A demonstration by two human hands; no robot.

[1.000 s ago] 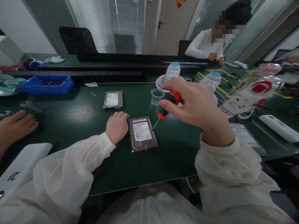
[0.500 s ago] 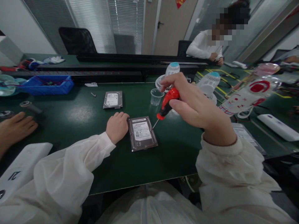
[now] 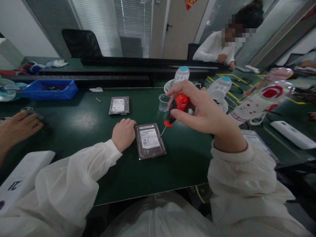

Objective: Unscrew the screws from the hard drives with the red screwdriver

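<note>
A hard drive (image 3: 151, 141) with a white label lies flat on the green table in front of me. My left hand (image 3: 123, 134) is closed at its left edge, fingers curled and gripping that side. In my right hand (image 3: 195, 108) is a red and black screwdriver (image 3: 174, 110), held tilted, with its thin shaft slanting down to the drive's right edge. The tip appears to touch the drive there. Beyond it lies a second hard drive (image 3: 119, 105), and a clear plastic cup (image 3: 163, 103) stands just behind the screwdriver.
A blue bin (image 3: 50, 91) and a small screw (image 3: 98, 100) are at the left, where another person's hand (image 3: 21, 131) reaches in. White fans (image 3: 219, 88) and a clear bottle (image 3: 261, 97) stand at the right. Someone in white (image 3: 212, 49) sits across.
My right hand has shifted slightly left and turned the screwdriver's handle; its tip stays at the drive's edge. The other person's hand at left moved onto the metallic cylinder. My left hand stays put.
</note>
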